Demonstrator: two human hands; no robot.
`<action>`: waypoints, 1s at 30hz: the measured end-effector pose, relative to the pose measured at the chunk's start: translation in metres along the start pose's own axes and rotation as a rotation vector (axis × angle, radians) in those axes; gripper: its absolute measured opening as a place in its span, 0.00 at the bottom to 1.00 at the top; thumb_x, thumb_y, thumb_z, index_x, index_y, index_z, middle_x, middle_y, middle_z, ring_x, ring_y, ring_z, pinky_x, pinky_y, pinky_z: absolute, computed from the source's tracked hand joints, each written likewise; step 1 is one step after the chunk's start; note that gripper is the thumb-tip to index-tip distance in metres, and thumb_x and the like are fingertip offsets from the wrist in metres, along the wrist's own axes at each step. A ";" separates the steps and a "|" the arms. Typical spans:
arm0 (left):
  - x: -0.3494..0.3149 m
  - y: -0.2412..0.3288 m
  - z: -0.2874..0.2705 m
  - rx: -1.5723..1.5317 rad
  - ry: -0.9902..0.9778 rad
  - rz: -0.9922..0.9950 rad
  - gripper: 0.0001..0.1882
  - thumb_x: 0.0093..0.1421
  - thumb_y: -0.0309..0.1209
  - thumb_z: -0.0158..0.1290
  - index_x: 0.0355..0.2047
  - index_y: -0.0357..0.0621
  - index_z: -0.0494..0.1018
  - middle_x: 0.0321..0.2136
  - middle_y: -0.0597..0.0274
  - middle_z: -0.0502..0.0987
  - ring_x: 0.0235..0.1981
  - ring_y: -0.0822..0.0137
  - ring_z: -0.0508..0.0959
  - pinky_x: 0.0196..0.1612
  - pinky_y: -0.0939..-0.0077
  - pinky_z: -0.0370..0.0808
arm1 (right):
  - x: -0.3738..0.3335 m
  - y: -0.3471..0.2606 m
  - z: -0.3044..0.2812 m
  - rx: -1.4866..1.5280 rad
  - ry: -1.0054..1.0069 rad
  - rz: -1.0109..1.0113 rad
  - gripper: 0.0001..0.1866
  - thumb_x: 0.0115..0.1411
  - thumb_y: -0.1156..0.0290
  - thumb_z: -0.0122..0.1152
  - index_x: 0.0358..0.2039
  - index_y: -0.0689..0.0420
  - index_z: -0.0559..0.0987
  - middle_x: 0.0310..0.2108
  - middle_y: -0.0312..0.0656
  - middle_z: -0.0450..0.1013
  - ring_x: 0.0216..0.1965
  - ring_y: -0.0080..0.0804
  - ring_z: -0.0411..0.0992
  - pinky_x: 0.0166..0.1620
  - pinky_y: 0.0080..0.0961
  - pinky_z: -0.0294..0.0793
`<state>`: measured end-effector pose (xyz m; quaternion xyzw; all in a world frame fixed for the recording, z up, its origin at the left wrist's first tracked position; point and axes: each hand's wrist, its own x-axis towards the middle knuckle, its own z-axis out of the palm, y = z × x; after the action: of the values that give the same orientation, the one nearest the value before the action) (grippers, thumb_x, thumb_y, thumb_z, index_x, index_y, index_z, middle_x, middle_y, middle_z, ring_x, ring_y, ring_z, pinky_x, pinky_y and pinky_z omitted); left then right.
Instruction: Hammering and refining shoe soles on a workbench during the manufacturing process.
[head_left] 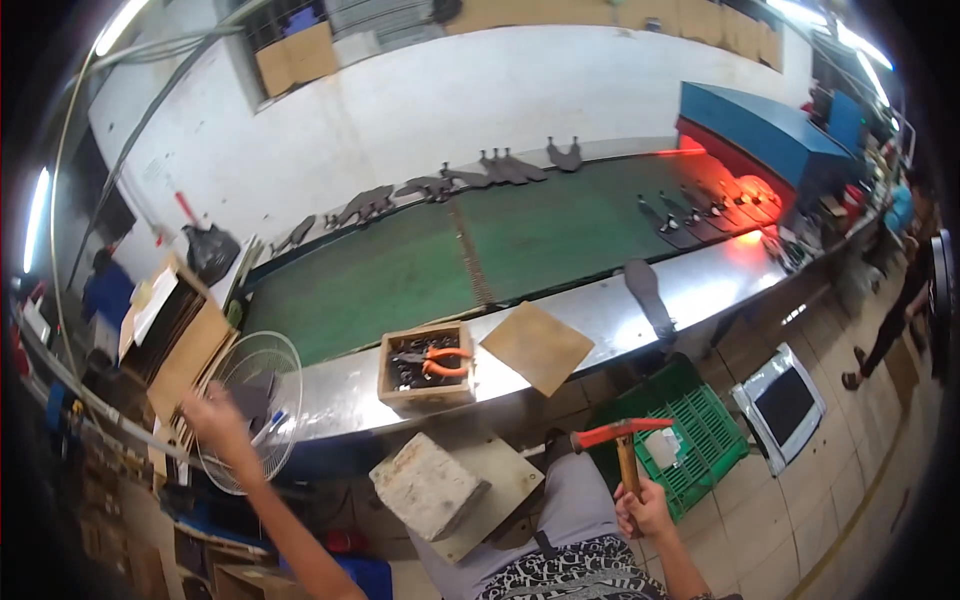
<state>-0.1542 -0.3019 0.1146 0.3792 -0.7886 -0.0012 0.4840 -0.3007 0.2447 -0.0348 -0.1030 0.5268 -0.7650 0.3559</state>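
My right hand (pixel 650 508) is closed around the wooden handle of a hammer (pixel 628 465) with a red head, held upright above my right thigh. My left hand (pixel 215 425) reaches out at the left, beside a round wire-guarded fan (pixel 292 372) and a stack of cardboard (pixel 192 355). Its fingers are blurred, so whether it holds anything does not show. In front of me a rough stone block (pixel 425 485) rests on a pale board (pixel 510 480). Beyond it, a wooden box (pixel 425 398) holds small dark pieces and orange-handled pliers (pixel 445 362).
A green conveyor belt (pixel 380 280) runs behind a metal ledge (pixel 335 420). Dark sole-shaped pieces (pixel 510 165) line its far edge; one sole (pixel 645 293) and a brown square sheet (pixel 537 347) lie nearer. A green crate (pixel 700 440) stands right. Red light glows under a blue machine (pixel 765 130).
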 end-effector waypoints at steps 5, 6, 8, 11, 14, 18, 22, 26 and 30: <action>-0.140 0.236 0.084 -0.394 -0.830 0.484 0.43 0.52 0.39 0.62 0.64 0.39 0.57 0.60 0.43 0.62 0.61 0.47 0.64 0.62 0.50 0.60 | -0.010 0.004 -0.002 0.156 0.105 0.016 0.12 0.64 0.68 0.58 0.30 0.58 0.65 0.14 0.36 0.59 0.09 0.24 0.59 0.11 0.24 0.63; -0.169 0.262 0.104 -0.461 -1.023 0.569 0.48 0.51 0.43 0.63 0.66 0.37 0.51 0.64 0.42 0.56 0.63 0.48 0.63 0.63 0.49 0.59 | -0.009 0.008 -0.004 0.225 0.106 0.008 0.12 0.64 0.69 0.57 0.30 0.58 0.65 0.14 0.36 0.58 0.08 0.24 0.58 0.10 0.25 0.62; -0.213 0.275 0.153 -0.275 -0.711 0.942 0.45 0.52 0.40 0.61 0.64 0.34 0.54 0.64 0.41 0.57 0.64 0.49 0.62 0.62 0.53 0.63 | -0.010 0.012 0.003 0.289 0.075 0.008 0.11 0.64 0.69 0.57 0.29 0.57 0.65 0.14 0.36 0.57 0.08 0.24 0.58 0.09 0.25 0.62; -0.234 0.266 0.202 0.054 -0.559 1.106 0.35 0.54 0.32 0.56 0.60 0.30 0.59 0.60 0.40 0.64 0.61 0.47 0.65 0.57 0.55 0.69 | -0.016 0.008 0.005 0.342 0.121 -0.059 0.11 0.65 0.70 0.54 0.29 0.56 0.62 0.13 0.36 0.55 0.07 0.25 0.57 0.08 0.26 0.62; -0.188 0.294 0.169 -0.061 -1.092 0.885 0.26 0.54 0.23 0.49 0.55 0.32 0.65 0.53 0.45 0.72 0.57 0.53 0.71 0.57 0.57 0.69 | -0.025 0.013 -0.012 0.311 0.159 -0.084 0.12 0.65 0.69 0.55 0.30 0.55 0.62 0.12 0.36 0.54 0.06 0.25 0.57 0.07 0.26 0.62; -0.137 0.268 0.110 -0.734 -0.611 0.389 0.23 0.56 0.16 0.46 0.53 0.36 0.68 0.45 0.48 0.77 0.49 0.55 0.77 0.52 0.67 0.72 | -0.022 0.005 -0.018 0.350 0.138 -0.167 0.15 0.64 0.63 0.58 0.30 0.55 0.61 0.11 0.35 0.53 0.05 0.26 0.57 0.07 0.27 0.63; -0.136 0.197 0.020 -0.994 -0.422 -0.382 0.18 0.64 0.18 0.44 0.55 0.32 0.66 0.47 0.52 0.76 0.47 0.66 0.76 0.51 0.74 0.73 | 0.014 -0.009 -0.021 0.299 -0.163 -0.379 0.16 0.64 0.59 0.59 0.31 0.55 0.63 0.10 0.32 0.51 0.05 0.22 0.53 0.06 0.24 0.59; -0.205 0.141 -0.042 -1.218 -0.218 -0.869 0.18 0.64 0.17 0.45 0.55 0.28 0.65 0.48 0.51 0.76 0.46 0.67 0.77 0.49 0.75 0.75 | 0.043 -0.012 -0.019 0.396 0.110 -0.061 0.17 0.65 0.55 0.56 0.32 0.55 0.66 0.11 0.29 0.48 0.06 0.16 0.48 0.07 0.18 0.51; -0.255 0.108 -0.055 -1.201 -0.189 -1.084 0.18 0.64 0.18 0.46 0.55 0.30 0.66 0.47 0.53 0.77 0.44 0.68 0.79 0.46 0.76 0.77 | 0.057 0.000 -0.007 0.224 0.085 0.003 0.18 0.65 0.55 0.56 0.31 0.56 0.66 0.11 0.28 0.49 0.07 0.15 0.48 0.08 0.18 0.51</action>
<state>-0.1146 -0.0518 -0.0104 0.3822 -0.3982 -0.6900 0.4682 -0.3459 0.2130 -0.0504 -0.0292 0.4529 -0.8221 0.3438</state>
